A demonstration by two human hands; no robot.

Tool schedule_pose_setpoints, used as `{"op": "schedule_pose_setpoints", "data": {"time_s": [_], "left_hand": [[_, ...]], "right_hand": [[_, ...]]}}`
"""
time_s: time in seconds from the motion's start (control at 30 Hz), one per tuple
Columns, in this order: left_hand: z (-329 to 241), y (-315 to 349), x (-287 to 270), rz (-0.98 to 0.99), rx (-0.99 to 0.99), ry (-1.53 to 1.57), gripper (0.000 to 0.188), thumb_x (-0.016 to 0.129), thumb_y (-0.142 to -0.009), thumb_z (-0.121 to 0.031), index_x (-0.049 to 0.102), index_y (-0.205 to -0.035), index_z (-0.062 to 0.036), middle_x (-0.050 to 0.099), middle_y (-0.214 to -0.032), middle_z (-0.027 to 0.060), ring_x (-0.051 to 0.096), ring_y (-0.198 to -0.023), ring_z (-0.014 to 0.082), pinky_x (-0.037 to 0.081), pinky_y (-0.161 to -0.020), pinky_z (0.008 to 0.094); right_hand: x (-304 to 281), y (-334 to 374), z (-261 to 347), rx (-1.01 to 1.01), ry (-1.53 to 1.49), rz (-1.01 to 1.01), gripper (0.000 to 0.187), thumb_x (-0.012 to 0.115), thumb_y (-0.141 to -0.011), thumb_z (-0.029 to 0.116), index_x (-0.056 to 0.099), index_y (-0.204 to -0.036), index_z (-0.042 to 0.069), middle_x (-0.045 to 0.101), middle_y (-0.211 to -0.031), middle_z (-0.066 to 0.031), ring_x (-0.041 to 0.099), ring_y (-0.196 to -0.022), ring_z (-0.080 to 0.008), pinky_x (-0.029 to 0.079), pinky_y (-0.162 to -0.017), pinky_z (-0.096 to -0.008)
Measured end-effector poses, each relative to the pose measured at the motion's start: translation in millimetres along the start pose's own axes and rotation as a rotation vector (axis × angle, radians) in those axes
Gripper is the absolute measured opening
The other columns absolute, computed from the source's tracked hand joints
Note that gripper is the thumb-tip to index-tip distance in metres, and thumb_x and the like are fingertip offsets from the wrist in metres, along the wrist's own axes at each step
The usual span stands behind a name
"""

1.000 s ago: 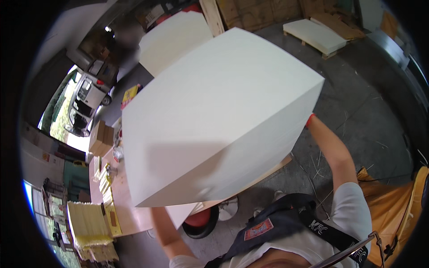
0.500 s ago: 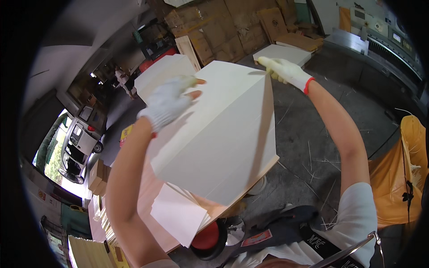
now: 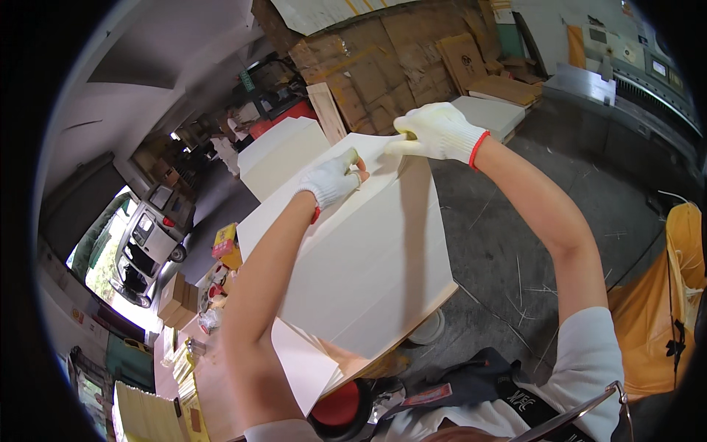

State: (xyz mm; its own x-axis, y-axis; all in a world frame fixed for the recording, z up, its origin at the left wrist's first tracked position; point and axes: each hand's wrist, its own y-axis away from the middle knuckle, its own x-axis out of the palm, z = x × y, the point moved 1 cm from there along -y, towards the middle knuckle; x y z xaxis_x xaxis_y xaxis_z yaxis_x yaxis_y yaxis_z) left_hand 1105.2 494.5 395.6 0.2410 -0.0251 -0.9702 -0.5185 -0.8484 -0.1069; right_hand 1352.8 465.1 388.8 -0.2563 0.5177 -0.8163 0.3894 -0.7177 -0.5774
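Observation:
A tall stack of white paper [image 3: 368, 258] stands on the wooden table in front of me. My right hand [image 3: 438, 132], in a white knit glove with a red cuff, pinches the far right corner of the top sheets, which are raised and curved there. My left hand [image 3: 335, 180], gloved likewise with bare fingertips showing, is closed at the top of the stack, its thumb and fingers drawn together on the paper. How many sheets either hand holds cannot be made out. A second white stack [image 3: 283, 158] stands beyond my left hand.
Loose white sheets [image 3: 302, 365] lie on the wooden table [image 3: 213, 383] near me. A red-seated stool [image 3: 339, 405] stands below its edge. An orange cloth bag [image 3: 655, 309] is at right, a cutting machine [image 3: 648, 81] at far right. Cardboard [image 3: 390, 62] leans behind; a person [image 3: 237, 127] stands far off.
My left hand has moved right and inward and its fingers have closed. My right hand has come left, taking hold of the top sheets' corner. The view has shifted a little.

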Motion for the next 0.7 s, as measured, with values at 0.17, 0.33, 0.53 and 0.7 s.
{"op": "schedule_pose_setpoints", "data": {"time_s": [0.17, 0.33, 0.53, 0.7], "left_hand": [[-15, 8, 21, -0.147, 0.066, 0.188, 0.032, 0.059, -0.093, -0.016, 0.063, -0.124, -0.0097, 0.070, -0.113, 0.0140, 0.065, -0.101, 0.0259, 0.049, -0.092, 0.0366], [-6, 4, 28, -0.234, 0.187, 0.469, 0.035, 0.058, -0.096, -0.011, 0.059, -0.130, -0.0023, 0.066, -0.120, 0.0130, 0.062, -0.110, 0.0202, 0.048, -0.097, 0.0317], [-30, 6, 19, -0.129, 0.069, 0.555, 0.042, 0.071, -0.092, -0.014, 0.057, -0.129, -0.0001, 0.065, -0.122, 0.0136, 0.062, -0.113, 0.0189, 0.049, -0.099, 0.0329], [-27, 6, 22, -0.106, 0.068, 0.594, 0.053, 0.078, -0.087, -0.015, 0.053, -0.132, -0.0011, 0.064, -0.123, 0.0140, 0.063, -0.110, 0.0201, 0.052, -0.094, 0.0327]], "right_hand": [[31, -15, -2, 0.290, -0.702, -0.033, 0.058, 0.047, -0.097, 0.063, 0.065, -0.087, 0.008, 0.064, -0.077, -0.0093, 0.062, -0.073, -0.0244, 0.047, -0.072, -0.0369], [44, -5, 0, 0.449, -0.957, -0.103, 0.059, 0.047, -0.097, 0.062, 0.065, -0.087, 0.007, 0.063, -0.075, -0.0084, 0.061, -0.074, -0.0233, 0.047, -0.076, -0.0347], [61, 5, 1, 0.415, -0.926, -0.320, 0.058, 0.044, -0.099, 0.057, 0.060, -0.083, 0.003, 0.061, -0.077, -0.0159, 0.061, -0.076, -0.0312, 0.045, -0.074, -0.0412], [67, 6, 0, 0.426, -0.915, -0.333, 0.056, 0.043, -0.099, 0.056, 0.061, -0.086, 0.004, 0.060, -0.078, -0.0161, 0.060, -0.077, -0.0324, 0.045, -0.073, -0.0410]]}}
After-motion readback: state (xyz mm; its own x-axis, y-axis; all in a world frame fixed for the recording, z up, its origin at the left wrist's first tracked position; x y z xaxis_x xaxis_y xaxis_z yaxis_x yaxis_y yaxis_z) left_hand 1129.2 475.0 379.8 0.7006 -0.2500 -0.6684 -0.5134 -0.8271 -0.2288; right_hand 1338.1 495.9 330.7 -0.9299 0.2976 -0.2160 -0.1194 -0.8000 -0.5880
